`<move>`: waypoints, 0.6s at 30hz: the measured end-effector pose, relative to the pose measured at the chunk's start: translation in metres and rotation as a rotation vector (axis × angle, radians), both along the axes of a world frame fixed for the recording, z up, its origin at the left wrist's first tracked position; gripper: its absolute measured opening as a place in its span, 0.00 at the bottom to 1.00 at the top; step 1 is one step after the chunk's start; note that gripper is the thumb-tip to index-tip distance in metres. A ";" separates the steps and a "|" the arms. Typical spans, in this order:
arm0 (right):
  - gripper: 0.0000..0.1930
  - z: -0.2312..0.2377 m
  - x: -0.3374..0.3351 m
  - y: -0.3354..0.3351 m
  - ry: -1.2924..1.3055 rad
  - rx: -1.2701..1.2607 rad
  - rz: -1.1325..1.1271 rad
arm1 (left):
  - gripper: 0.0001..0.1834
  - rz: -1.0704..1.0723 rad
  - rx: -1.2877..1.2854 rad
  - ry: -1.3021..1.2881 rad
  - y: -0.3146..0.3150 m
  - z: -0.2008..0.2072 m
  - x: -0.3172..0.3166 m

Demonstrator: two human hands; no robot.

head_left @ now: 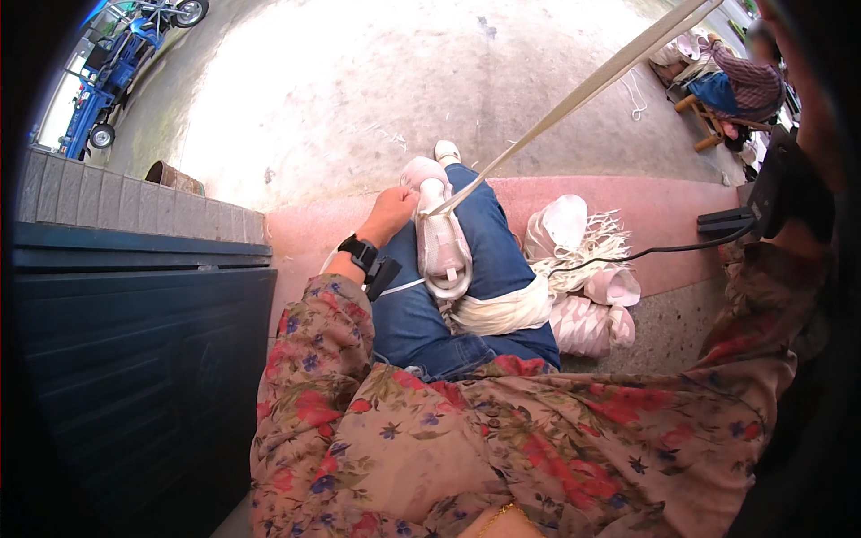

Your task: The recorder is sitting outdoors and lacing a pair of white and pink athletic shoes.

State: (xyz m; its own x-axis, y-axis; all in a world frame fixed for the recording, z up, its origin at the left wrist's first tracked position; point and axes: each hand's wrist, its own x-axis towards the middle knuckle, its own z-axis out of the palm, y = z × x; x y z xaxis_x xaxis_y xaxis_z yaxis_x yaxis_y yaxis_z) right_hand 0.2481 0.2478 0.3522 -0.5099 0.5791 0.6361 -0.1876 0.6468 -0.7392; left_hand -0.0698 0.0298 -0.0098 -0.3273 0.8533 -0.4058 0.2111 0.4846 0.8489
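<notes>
A pale pink and white shoe [442, 255] lies on my lap, its toe pointing away from me. My left hand [392, 213] is closed at the left side of the shoe near its toe end. From the shoe's lacing a long cream shoelace [574, 103] runs taut up to the upper right. My right hand [812, 112] is raised high at the right rim, in shadow; the lace rises toward it, and its fingertips are cut off by the frame. A bundle of cream laces [502, 309] lies across my right thigh.
Right of my legs sit more pink shoe pieces [587, 327], a white one [560, 224] and loose laces [603, 247]. A black cable [664, 255] runs to my right wrist device. At left stands a dark blue door [143, 359]; a person [749, 85] sits far right.
</notes>
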 end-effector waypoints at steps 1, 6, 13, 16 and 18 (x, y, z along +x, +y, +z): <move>0.12 -0.001 0.003 0.001 -0.012 0.001 -0.009 | 0.11 -0.011 0.054 0.101 0.006 0.003 0.004; 0.12 0.005 0.015 0.012 -0.084 0.020 -0.038 | 0.14 -0.122 0.091 0.430 0.023 -0.011 0.008; 0.12 0.013 0.030 0.034 -0.176 0.056 -0.061 | 0.11 -0.135 0.066 0.386 0.022 -0.016 0.005; 0.12 0.011 0.037 0.045 -0.186 0.064 -0.069 | 0.11 -0.054 0.082 0.328 0.008 -0.005 0.000; 0.12 0.009 0.044 0.055 -0.189 0.070 -0.075 | 0.13 -0.237 -0.071 0.553 -0.007 0.008 -0.009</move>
